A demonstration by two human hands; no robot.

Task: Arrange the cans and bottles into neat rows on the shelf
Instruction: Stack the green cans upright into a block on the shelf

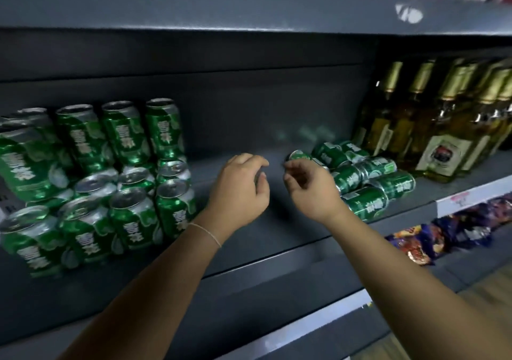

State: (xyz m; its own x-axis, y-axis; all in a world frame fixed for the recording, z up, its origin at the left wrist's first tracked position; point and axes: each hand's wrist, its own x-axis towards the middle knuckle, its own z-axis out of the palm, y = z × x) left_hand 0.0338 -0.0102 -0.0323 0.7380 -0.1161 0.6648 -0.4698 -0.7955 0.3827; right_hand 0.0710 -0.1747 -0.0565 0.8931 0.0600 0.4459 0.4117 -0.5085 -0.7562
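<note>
Green beer cans (127,193) stand upright in stacked rows at the left of the dark grey shelf (277,235). A heap of the same green cans (368,182) lies on its side at the middle right. Amber glass bottles (448,126) with gold foil necks stand at the far right. My left hand (239,190) hovers over the bare middle of the shelf, fingers loosely curled and holding nothing. My right hand (310,187) hangs just left of the heap of lying cans, its fingers curled and empty, close to the nearest can's end (297,156).
The shelf above (249,4) overhangs the working space and carries red packs. Below at the right lie colourful snack bags (432,237). A white price strip (471,196) runs along the shelf's front edge.
</note>
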